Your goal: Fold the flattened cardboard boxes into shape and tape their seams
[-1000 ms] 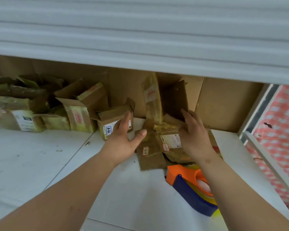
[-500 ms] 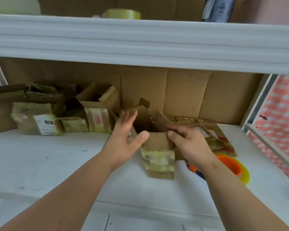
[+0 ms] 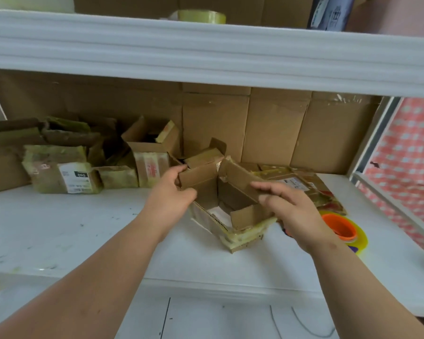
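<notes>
A small brown cardboard box (image 3: 240,228) stands opened on the white shelf (image 3: 71,228), its top flaps up and old yellowish tape along its lower edge. My left hand (image 3: 171,199) pinches the left flap between thumb and fingers. My right hand (image 3: 291,206) pinches the right flap at its near corner. The white shelf shows through the box's open inside. An orange and blue tape dispenser (image 3: 340,228) with a yellow guard lies just right of my right hand, partly hidden by it.
Several taped and open small boxes (image 3: 152,155) crowd the shelf's back left. Flattened boxes (image 3: 301,184) lie behind my right hand. Cardboard sheets (image 3: 274,128) line the back wall. A tape roll (image 3: 201,17) sits on the upper shelf. A white frame (image 3: 367,152) bounds the right side.
The box has gone from a narrow, nearly flat shape to an opened square. My left hand closed onto its left flap, and my right hand moved to grip the right flap.
</notes>
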